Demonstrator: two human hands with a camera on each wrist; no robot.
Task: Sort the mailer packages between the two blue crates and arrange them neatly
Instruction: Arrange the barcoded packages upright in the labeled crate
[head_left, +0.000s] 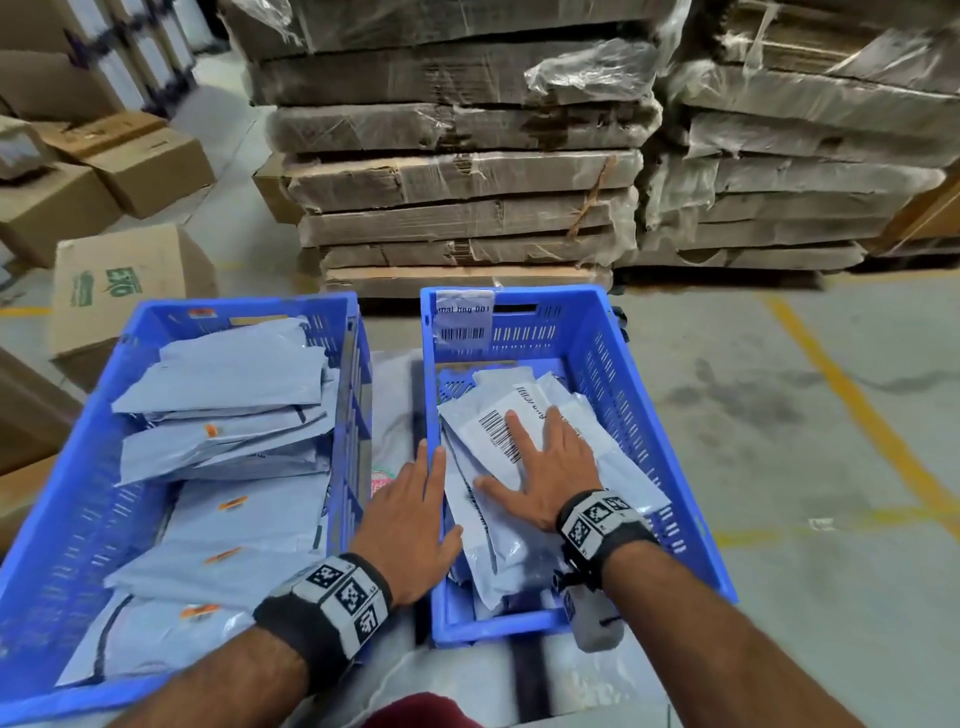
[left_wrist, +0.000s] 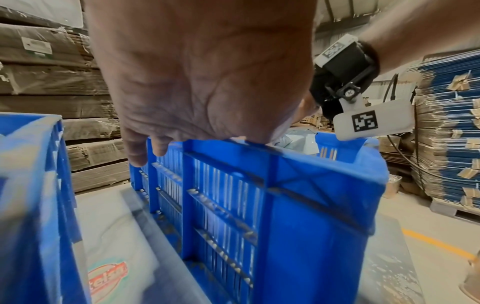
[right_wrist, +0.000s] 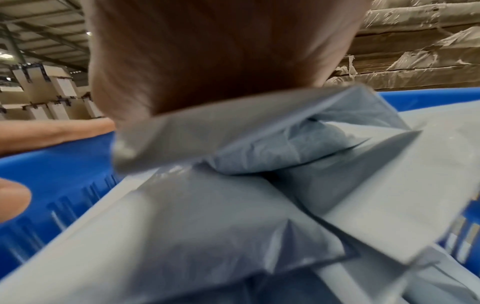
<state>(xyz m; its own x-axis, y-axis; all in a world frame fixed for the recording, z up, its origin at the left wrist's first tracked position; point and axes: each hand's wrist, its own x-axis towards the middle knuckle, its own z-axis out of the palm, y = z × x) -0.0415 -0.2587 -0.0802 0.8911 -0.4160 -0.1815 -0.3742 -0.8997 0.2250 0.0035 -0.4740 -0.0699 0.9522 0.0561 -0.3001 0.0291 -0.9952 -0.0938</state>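
two hands work at the right blue crate. the right hand lies flat with fingers spread and straight, pressing down on the top mailer, a grey package with a white barcode label, which sits on a loose pile of mailers inside that crate. in the right wrist view the palm rests on crumpled grey plastic and the fingers are hidden. the left hand rests on the crate's left rim, fingers extended along it and down its outer wall, thumb on the inner side touching the edge of the pile; the left wrist view shows the palm on top of the rim, fingers pointing down, relaxed rather than clenched. both wrists wear black bands with printed markers.

just beside it, to the left, stands the left blue crate, filled with overlapping grey mailers, several bearing small orange stickers. the two crates are close but apart, with a pale printed sheet beneath them. beyond are wrapped stacks of flattened cardboard and cardboard boxes on the concrete floor.
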